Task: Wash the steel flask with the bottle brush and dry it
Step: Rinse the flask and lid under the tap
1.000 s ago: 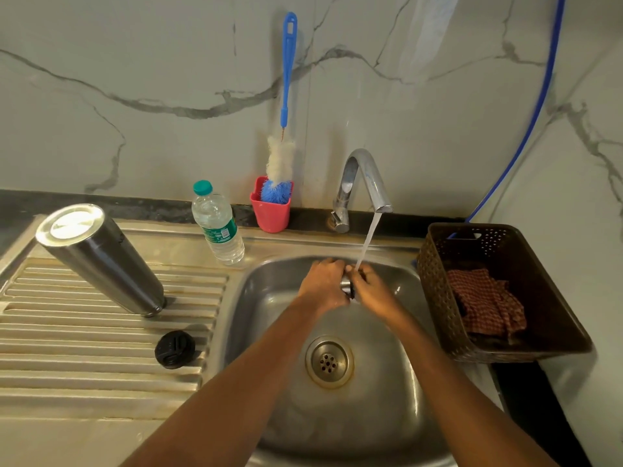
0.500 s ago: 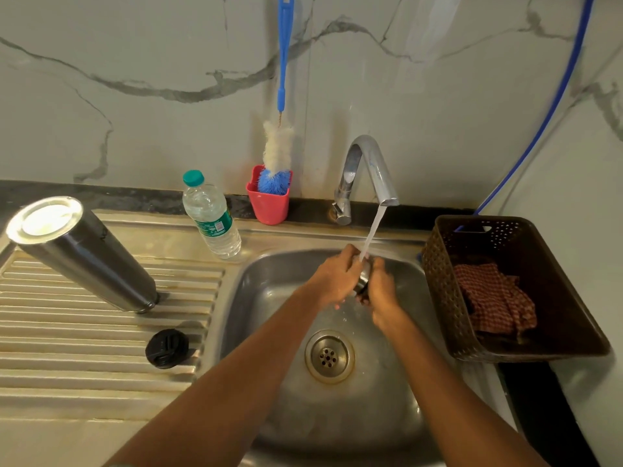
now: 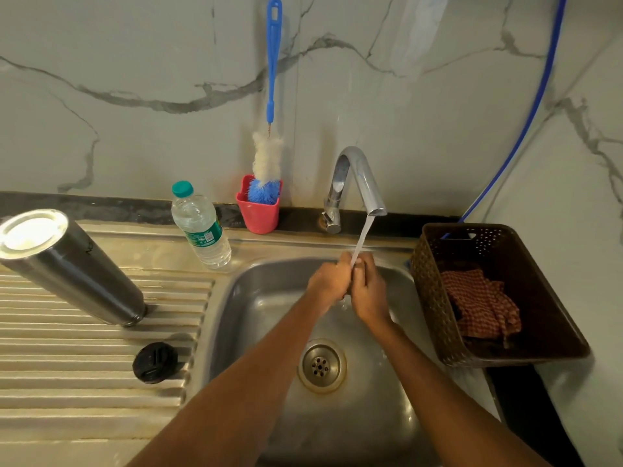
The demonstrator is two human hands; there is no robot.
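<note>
The steel flask [image 3: 77, 267] stands mouth-down on the ribbed drainboard at the left, tilted in this wide view, and its black lid [image 3: 155, 363] lies in front of it. The bottle brush [image 3: 268, 156], white and blue bristles on a blue handle, stands in a red cup [image 3: 258, 214] against the wall. My left hand [image 3: 328, 279] and my right hand [image 3: 369, 291] are pressed together under the running tap [image 3: 357, 176] over the sink [image 3: 256, 315]. Their fingers curl round a small steel piece, which is almost wholly hidden between them. Water runs over the fingertips.
A plastic water bottle [image 3: 202, 227] stands behind the sink's left corner. A brown basket [image 3: 435, 298] at the right holds a red checked cloth [image 3: 478, 305]. A blue hose [image 3: 526, 123] runs down the wall behind it. The drain [image 3: 322, 365] sits under my forearms.
My hands have closed tighter together under the stream. The small steel piece that showed between them earlier is now covered by my fingers.
</note>
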